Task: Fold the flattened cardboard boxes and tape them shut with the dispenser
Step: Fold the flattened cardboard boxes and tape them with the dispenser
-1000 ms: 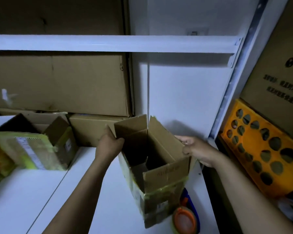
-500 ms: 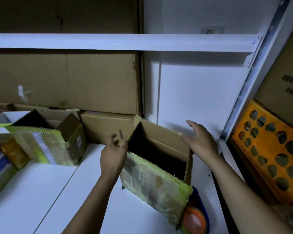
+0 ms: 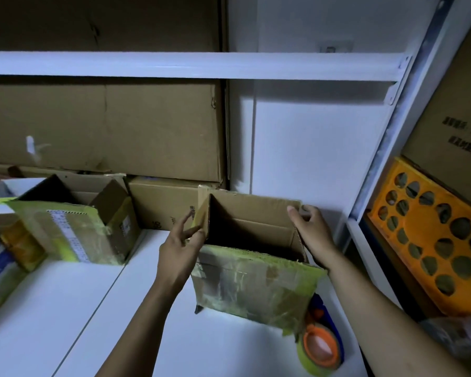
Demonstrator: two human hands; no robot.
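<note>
An open brown cardboard box (image 3: pixel 252 284), its near side covered in yellow-green tape, stands on the white shelf surface (image 3: pixel 74 308). My left hand (image 3: pixel 181 247) touches the box's left end flap with straight fingers spread. On the other side, my right hand (image 3: pixel 309 229) pinches the top of the right end wall between thumb and fingers. The tape dispenser (image 3: pixel 320 342), blue with an orange core and a yellowish roll, lies on the shelf just below the box's near right corner, partly hidden by it.
A second open taped box (image 3: pixel 74 227) stands at the left beside colourful packages (image 3: pixel 14 248). Large cardboard boxes (image 3: pixel 104 131) are stacked behind, under an upper shelf board (image 3: pixel 191 65). An orange perforated crate (image 3: pixel 433 235) sits in the rack at right.
The box has been turned upright and squared, its opening now facing up. My right hand came down from the air onto the right wall; my left hand shifted to the left flap.
</note>
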